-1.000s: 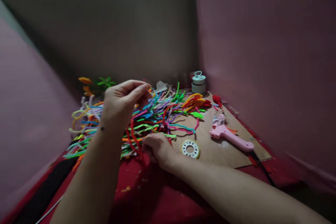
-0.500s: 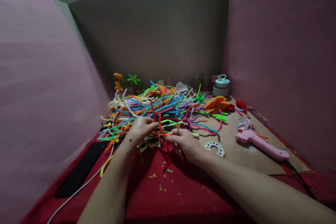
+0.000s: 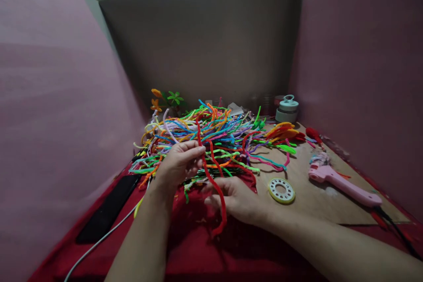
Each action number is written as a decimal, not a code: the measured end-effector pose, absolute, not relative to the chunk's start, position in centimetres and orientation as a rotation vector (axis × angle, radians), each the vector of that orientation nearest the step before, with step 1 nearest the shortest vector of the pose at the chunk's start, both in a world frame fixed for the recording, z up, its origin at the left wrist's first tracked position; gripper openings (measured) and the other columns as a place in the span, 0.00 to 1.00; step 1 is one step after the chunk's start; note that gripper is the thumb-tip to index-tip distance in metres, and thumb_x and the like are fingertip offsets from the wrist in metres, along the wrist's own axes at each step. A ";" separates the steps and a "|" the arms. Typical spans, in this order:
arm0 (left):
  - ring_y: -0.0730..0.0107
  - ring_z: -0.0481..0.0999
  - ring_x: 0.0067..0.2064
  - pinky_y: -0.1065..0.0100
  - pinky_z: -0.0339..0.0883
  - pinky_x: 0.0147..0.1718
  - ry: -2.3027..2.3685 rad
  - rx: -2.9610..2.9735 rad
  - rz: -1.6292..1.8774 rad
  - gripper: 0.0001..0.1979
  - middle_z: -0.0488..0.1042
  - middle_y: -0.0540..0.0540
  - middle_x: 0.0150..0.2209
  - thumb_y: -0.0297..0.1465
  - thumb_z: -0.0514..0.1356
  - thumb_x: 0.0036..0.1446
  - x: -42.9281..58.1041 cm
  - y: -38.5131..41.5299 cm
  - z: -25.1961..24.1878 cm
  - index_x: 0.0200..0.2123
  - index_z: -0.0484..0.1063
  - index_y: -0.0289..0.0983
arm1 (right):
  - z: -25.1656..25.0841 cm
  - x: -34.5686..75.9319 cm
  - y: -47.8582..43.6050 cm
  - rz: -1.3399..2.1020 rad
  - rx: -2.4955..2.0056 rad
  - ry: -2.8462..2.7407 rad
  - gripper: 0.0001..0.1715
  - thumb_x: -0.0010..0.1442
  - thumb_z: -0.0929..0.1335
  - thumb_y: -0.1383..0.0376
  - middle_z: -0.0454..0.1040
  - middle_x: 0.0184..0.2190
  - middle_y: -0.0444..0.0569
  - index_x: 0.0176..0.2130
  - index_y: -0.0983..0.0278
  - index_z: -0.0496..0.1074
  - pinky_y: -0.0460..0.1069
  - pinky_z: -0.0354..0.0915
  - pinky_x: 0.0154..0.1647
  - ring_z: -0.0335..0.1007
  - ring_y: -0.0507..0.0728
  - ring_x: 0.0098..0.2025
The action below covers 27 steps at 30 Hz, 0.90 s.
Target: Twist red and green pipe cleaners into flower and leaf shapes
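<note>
My left hand pinches a long red pipe cleaner between thumb and fingertips, in front of a heap. The strand's upper end points up over the heap and its lower part hangs down in a curve. Just below and to the right is my right hand, its thumb and fingers curved but apart; the strand passes in front of them. Whether they touch it I cannot tell. Another red pipe cleaner lies against the heap of multicoloured pipe cleaners behind my hands.
A tape roll and a pink hot-tool handle with a black cord rest on a brown board. Finished orange petals lie behind. A black strip and white cable are on the left. A lidded jar stands at the back.
The right hand's pinch has loosened and its fingers have spread. My left hand now holds the red pipe cleaner up, its lower end swung out in a curve. The view has shifted slightly left.
</note>
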<state>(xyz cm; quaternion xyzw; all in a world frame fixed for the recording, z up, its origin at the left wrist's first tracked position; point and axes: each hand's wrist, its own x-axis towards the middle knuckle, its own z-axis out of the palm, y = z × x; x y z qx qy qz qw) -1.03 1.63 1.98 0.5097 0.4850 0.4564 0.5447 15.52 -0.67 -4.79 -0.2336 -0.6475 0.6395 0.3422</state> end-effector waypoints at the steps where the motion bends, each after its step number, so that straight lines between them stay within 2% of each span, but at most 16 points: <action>1: 0.84 0.60 0.13 0.81 0.47 0.12 1.150 1.228 1.080 0.11 0.67 0.54 0.16 0.35 0.63 0.46 -0.7 1.6 1.8 0.24 0.65 0.35 | -4.5 15.6 -1.0 1.596 -0.607 -1.623 0.08 0.49 0.69 0.63 0.63 0.19 0.39 0.27 0.65 0.67 0.42 0.53 0.21 0.55 0.46 0.20; 4: 0.83 0.62 0.13 0.80 0.48 0.11 1.168 1.241 1.096 0.11 0.68 0.53 0.16 0.36 0.63 0.45 0.0 1.6 1.7 0.24 0.66 0.35 | -3.7 15.9 -1.5 1.439 -0.673 -1.471 0.10 0.52 0.68 0.60 0.65 0.20 0.39 0.31 0.63 0.64 0.42 0.54 0.20 0.56 0.46 0.19; 9: 0.81 0.62 0.13 0.79 0.50 0.11 1.202 1.234 1.144 0.12 0.69 0.53 0.16 0.36 0.64 0.43 0.3 1.6 1.7 0.27 0.68 0.35 | -3.1 16.0 -1.1 1.376 -0.642 -1.330 0.12 0.56 0.65 0.58 0.70 0.23 0.42 0.37 0.64 0.65 0.43 0.58 0.19 0.62 0.47 0.19; 14: 0.81 0.62 0.14 0.79 0.51 0.12 1.171 1.252 1.195 0.11 0.69 0.52 0.17 0.34 0.65 0.43 0.4 1.7 1.4 0.27 0.68 0.35 | -3.4 15.8 0.3 1.602 -0.621 -1.058 0.13 0.53 0.66 0.57 0.70 0.18 0.41 0.33 0.65 0.64 0.41 0.53 0.13 0.60 0.47 0.13; 20: 0.82 0.64 0.17 0.80 0.55 0.14 1.123 1.188 1.277 0.10 0.69 0.52 0.19 0.35 0.63 0.45 0.5 1.6 1.5 0.29 0.70 0.34 | -3.9 16.1 1.3 1.748 -0.604 -0.888 0.14 0.49 0.69 0.58 0.69 0.16 0.41 0.28 0.67 0.67 0.41 0.51 0.13 0.59 0.46 0.13; 27: 0.78 0.64 0.17 0.77 0.57 0.14 1.061 1.157 1.466 0.10 0.68 0.51 0.17 0.35 0.61 0.48 0.7 2.3 1.4 0.28 0.72 0.33 | -3.8 16.3 1.4 1.778 -0.614 -0.893 0.17 0.52 0.66 0.58 0.68 0.14 0.43 0.22 0.69 0.68 0.42 0.50 0.13 0.57 0.45 0.12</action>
